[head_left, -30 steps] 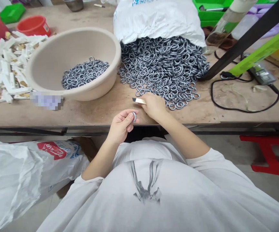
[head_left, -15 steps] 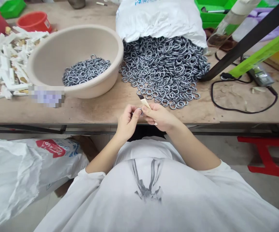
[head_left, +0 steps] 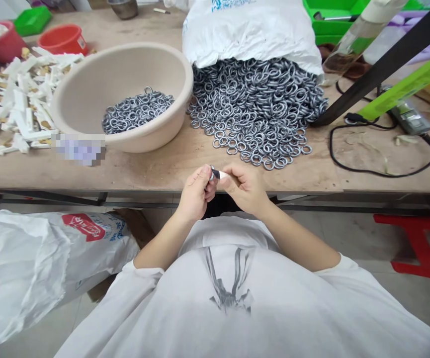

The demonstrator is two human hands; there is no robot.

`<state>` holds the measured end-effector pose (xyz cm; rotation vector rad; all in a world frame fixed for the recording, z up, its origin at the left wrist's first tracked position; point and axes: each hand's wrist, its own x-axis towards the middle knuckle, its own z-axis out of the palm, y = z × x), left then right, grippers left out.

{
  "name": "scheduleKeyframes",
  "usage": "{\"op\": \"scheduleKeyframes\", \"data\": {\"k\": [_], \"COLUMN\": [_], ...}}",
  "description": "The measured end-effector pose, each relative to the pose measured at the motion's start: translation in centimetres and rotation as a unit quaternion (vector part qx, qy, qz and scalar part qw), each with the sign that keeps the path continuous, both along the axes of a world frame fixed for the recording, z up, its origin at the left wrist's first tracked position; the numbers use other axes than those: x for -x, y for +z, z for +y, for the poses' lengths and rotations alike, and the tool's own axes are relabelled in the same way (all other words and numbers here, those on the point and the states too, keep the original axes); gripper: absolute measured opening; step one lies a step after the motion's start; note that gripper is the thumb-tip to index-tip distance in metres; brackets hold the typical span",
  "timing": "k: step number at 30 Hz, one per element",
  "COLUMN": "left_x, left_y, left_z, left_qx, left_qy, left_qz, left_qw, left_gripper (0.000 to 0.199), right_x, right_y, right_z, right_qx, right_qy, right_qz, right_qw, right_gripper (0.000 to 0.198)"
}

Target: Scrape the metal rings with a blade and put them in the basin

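My left hand (head_left: pixel 194 194) is closed, pinching a grey ring (head_left: pixel 211 176) between thumb and fingers near the table's front edge. In my right hand (head_left: pixel 250 190) is a small knife (head_left: pixel 216 174) with a dark slanted blade and a pale handle, mostly covered by the fingers. Its blade points left and meets the ring; whether the tip passes inside it I cannot tell. Just beyond my hands spreads a pile of similar grey rings (head_left: pixel 259 109), spilling from a white sack (head_left: pixel 248 35). To the left, a beige basin (head_left: pixel 121 59) contains more rings.
White offcuts (head_left: pixel 24 109) lie heaped at the left, below a red tub (head_left: pixel 61 40). A dark post (head_left: pixel 382 64) slants across the right, near a device (head_left: pixel 410 117) with a black cable. Below the table are a white bag (head_left: pixel 32 263) and a red stool (head_left: pixel 419 243).
The knife has swung from pointing up and away to pointing left, its blade now at the ring. My left hand has turned and raised the ring. The view has shifted slightly.
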<state>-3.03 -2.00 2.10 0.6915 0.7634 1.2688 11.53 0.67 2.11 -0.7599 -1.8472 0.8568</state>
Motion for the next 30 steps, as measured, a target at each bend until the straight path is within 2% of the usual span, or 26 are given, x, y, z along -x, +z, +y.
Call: {"op": "scheduleKeyframes", "data": {"k": [2, 4, 7, 10, 13, 15, 17, 19, 21, 23, 27, 29, 30], "left_x": [0.0, 0.0, 0.0, -0.1, -0.1, 0.0, 0.3, 0.6, 0.8, 1.0, 1.4, 1.5, 1.5], "left_y": [0.0, 0.0, 0.1, 0.5, 1.0, 1.2, 1.0, 0.6, 0.1, -0.4, -1.0, -0.9, -0.8], "left_z": [0.1, 0.1, -0.1, -0.8, -1.3, -1.2, -0.8, -0.4, -0.1, 0.0, 0.2, 0.5, 0.6], "left_qx": [0.019, 0.032, 0.034, 0.005, -0.042, -0.044, -0.022, 0.0, 0.01, 0.012, 0.025, 0.05, 0.065], "left_qy": [0.007, 0.008, -0.007, -0.051, -0.121, -0.11, -0.061, -0.022, -0.007, -0.007, 0.005, 0.016, 0.02], "left_qz": [-0.011, -0.013, -0.014, -0.006, -0.001, -0.009, -0.01, -0.003, 0.01, 0.027, 0.037, 0.025, 0.018], "left_qw": [1.0, 0.999, 0.999, 0.999, 0.992, 0.993, 0.998, 1.0, 1.0, 1.0, 0.999, 0.998, 0.998], "left_gripper": [0.057, 0.058, 0.057, 0.055, 0.054, 0.053, 0.048, 0.044, 0.04, 0.038, 0.037, 0.038, 0.039], "right_x": [-0.1, -0.1, 0.0, -0.5, -1.4, -1.8, -1.6, -1.0, -0.3, 0.2, 0.1, -0.4, -0.6], "right_y": [0.0, 0.0, -0.2, -0.8, -1.3, -1.1, -0.6, 0.1, 0.5, 0.6, 0.2, 0.0, -0.1], "right_z": [-0.4, -0.8, -0.8, 0.3, 2.5, 4.0, 5.1, 5.9, 6.5, 7.0, 7.4, 7.3, 7.1], "right_qx": [-0.047, -0.064, -0.053, 0.0, 0.044, 0.039, 0.002, -0.011, -0.006, -0.004, -0.008, -0.005, 0.002], "right_qy": [-0.002, -0.006, 0.005, -0.001, -0.121, -0.18, -0.223, -0.233, -0.23, -0.224, -0.214, -0.214, -0.208], "right_qz": [-0.028, -0.04, -0.048, -0.047, -0.068, -0.194, -0.342, -0.46, -0.525, -0.553, -0.559, -0.524, -0.485], "right_qw": [0.999, 0.997, 0.997, 0.999, 0.989, 0.964, 0.913, 0.857, 0.819, 0.803, 0.801, 0.824, 0.85], "right_gripper": [0.047, 0.047, 0.049, 0.047, 0.046, 0.034, 0.019, 0.023, 0.025, 0.022, 0.022, 0.019, 0.015]}}
